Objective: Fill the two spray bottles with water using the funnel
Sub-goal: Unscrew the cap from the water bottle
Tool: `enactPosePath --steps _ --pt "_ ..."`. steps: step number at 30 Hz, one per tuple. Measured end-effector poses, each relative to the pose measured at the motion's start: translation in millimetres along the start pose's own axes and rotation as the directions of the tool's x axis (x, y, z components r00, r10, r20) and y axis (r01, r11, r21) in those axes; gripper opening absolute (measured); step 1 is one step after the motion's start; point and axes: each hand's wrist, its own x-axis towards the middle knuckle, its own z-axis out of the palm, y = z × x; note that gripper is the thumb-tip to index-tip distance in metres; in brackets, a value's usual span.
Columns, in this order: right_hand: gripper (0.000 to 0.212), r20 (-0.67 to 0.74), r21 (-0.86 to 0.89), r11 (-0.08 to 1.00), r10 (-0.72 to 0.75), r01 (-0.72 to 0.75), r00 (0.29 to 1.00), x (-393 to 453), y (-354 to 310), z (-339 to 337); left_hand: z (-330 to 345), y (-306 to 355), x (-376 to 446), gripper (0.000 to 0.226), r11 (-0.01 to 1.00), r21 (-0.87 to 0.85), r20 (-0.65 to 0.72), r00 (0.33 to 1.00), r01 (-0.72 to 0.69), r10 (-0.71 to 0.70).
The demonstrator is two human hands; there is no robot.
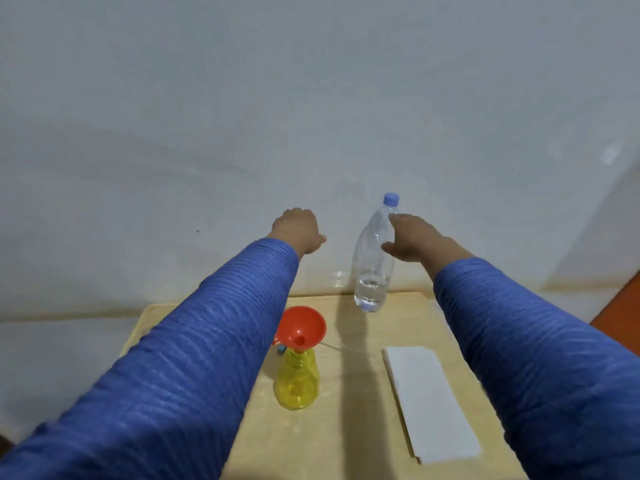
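Pale wooden table (349,420) against white wall (311,98); left hand (298,230) loosely curled and empty, right hand (417,242) open beside water bottle (372,258).

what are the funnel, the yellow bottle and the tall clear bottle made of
Funnel: probably glossy, opaque orange-red plastic; light glints on its cone.
Yellow bottle: seemingly translucent yellow plastic; light passes through its body.
Tall clear bottle: likely thin clear plastic; the wall and the water at the bottom show through.

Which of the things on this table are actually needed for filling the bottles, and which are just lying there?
Needed:
yellow spray bottle
red funnel sitting in its neck
clear water bottle, blue cap on

Just lying there:
white flat slab
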Motion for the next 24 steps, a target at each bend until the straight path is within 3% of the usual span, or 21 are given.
enactPosePath --steps 4,10,14,19,24 --pt "0.055 -0.082 0.022 0.998 -0.054 0.056 0.995 23 16 -21 -13 48 25 0.059 0.996 0.004 -0.071 0.993 -0.094 0.094" --pt "0.069 -0.085 0.000 0.998 -0.058 0.058 0.995 55 42 -27 -3 94 56 0.065 0.982 -0.016 -0.142 0.973 -0.187 0.183" --pt "0.067 -0.071 0.006 0.996 -0.089 0.090 0.994 79 59 -18 12 110 74 0.063 0.983 -0.034 -0.125 0.977 -0.178 0.173" --pt "0.069 -0.049 0.078 0.982 -0.169 0.173 0.984 105 69 2 38 119 93 0.077 0.984 -0.063 -0.091 0.983 -0.164 0.158" --pt "0.060 -0.150 0.271 0.930 -0.214 0.248 0.965 123 73 25 69 124 105 0.085 0.956 -0.266 -0.065 0.992 -0.126 0.113"
